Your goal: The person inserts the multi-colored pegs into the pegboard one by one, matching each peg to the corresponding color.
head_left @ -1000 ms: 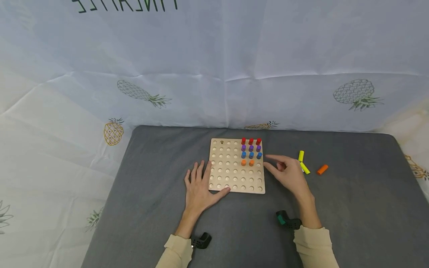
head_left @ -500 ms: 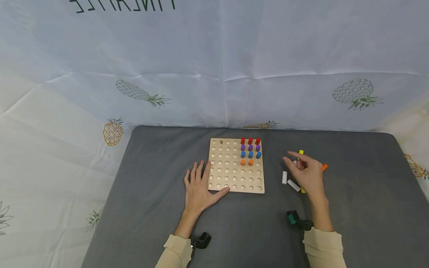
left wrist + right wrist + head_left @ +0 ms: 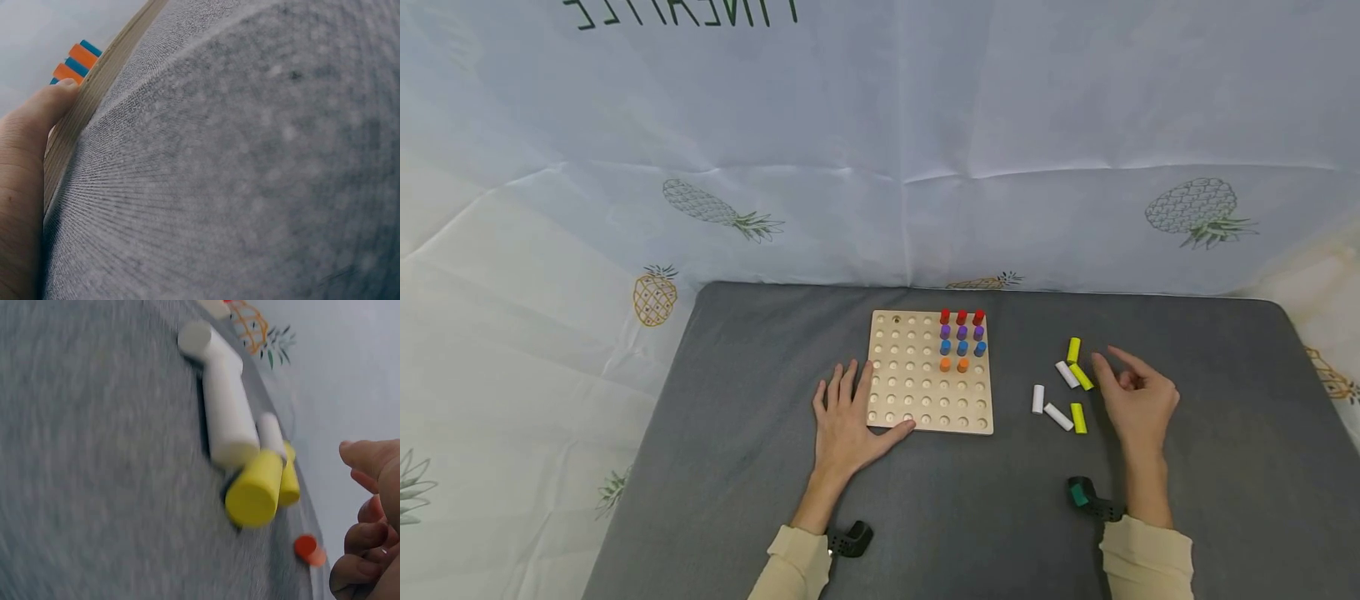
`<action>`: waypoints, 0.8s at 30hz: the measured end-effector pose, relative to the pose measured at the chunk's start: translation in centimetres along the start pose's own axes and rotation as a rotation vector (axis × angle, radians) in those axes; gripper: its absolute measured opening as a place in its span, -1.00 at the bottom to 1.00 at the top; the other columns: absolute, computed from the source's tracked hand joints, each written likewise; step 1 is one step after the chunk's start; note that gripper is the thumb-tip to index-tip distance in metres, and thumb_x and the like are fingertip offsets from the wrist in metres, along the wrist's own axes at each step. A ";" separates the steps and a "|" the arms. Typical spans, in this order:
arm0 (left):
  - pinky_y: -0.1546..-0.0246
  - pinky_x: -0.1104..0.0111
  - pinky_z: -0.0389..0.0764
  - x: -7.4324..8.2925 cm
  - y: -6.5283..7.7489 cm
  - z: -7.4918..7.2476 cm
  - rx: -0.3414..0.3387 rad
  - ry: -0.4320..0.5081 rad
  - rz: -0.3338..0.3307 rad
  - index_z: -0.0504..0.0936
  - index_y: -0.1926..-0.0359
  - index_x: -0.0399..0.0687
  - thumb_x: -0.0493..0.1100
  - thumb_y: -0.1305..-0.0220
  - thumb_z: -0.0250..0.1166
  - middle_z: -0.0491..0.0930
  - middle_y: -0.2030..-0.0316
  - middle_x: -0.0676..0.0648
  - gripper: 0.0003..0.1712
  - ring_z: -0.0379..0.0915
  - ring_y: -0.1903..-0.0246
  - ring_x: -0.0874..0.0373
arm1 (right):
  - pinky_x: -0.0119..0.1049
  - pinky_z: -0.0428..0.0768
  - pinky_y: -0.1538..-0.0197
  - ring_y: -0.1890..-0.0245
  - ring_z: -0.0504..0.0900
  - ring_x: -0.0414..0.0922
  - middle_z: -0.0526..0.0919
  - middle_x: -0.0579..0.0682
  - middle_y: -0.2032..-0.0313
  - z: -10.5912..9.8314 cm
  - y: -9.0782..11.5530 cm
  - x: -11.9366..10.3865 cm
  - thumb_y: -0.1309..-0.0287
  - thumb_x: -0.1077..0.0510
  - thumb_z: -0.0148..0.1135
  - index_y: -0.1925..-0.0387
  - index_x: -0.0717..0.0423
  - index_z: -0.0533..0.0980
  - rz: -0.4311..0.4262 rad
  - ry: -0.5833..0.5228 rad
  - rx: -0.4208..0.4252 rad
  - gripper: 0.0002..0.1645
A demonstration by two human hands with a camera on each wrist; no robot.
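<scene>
"Okay, head view: what's changed?"

"Right hand (image 3: 1138, 404). It was at the board's (image 3: 936, 392) right edge a second ago; now it's well right of the board, past the white pegs (image 3: 1057, 417) and yellow pegs (image 3: 1078, 418). Thumb and index apart, other fingers curled, no peg visible in it."

"Left hand (image 3: 846, 433)?"

"Same spot: fingers straight and spread, index at the board's left edge, thumb on its near edge. Gripping nothing."

"Pegs in the board?"

"Unchanged. Three red pegs (image 3: 962, 317), three purple pegs (image 3: 962, 332), three blue pegs (image 3: 962, 347), two orange pegs (image 3: 962, 365). Bare hole (image 3: 979, 370) ends that row, so orange looks one short."

"Left wrist?"

"Thumb against the board's edge, orange and blue pegs sticking up beyond it."

"Right wrist?"

"Blurry. Loose orange peg (image 3: 307, 549) lies right of the board, near the right hand, seemingly apart from the fingers. Head view hides it. I'd label this a reach, no pickup yet."
</scene>
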State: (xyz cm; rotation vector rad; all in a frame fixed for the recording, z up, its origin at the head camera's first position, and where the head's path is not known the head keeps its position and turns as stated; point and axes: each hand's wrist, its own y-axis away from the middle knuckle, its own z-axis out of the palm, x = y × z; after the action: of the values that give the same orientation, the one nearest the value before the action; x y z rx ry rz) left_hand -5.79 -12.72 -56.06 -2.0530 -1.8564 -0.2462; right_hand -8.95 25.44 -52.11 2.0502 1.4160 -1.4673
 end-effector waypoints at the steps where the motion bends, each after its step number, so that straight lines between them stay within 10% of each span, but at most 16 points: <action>1: -0.51 -0.23 -0.02 0.0 0.0 0.0 0.000 0.000 0.000 0.07 -0.63 0.14 0.66 0.05 0.25 0.22 -0.54 -0.21 0.34 0.04 -0.57 -0.22 | -0.51 0.10 0.60 0.78 0.08 -0.46 0.24 -0.31 0.77 -0.1 0.0 0.2 -0.14 0.18 0.50 0.05 0.24 0.74 0.011 0.006 0.011 -0.66; 24: -0.51 -0.25 -0.04 0.0 0.0 0.0 0.011 0.027 0.008 0.08 -0.63 0.12 0.69 0.05 0.21 0.23 -0.54 -0.22 0.35 0.04 -0.57 -0.23 | -0.53 0.18 0.45 0.81 0.09 -0.52 0.21 -0.43 0.80 -0.3 0.4 3.2 -0.14 0.01 0.50 0.05 0.23 0.75 0.161 0.084 0.161 -0.56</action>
State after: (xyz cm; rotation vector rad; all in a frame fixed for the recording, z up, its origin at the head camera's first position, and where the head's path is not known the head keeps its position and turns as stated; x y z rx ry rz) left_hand -5.79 -12.72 -56.08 -2.0393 -1.8299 -0.2602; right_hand -8.37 27.20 -54.80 2.2887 1.1633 -1.4869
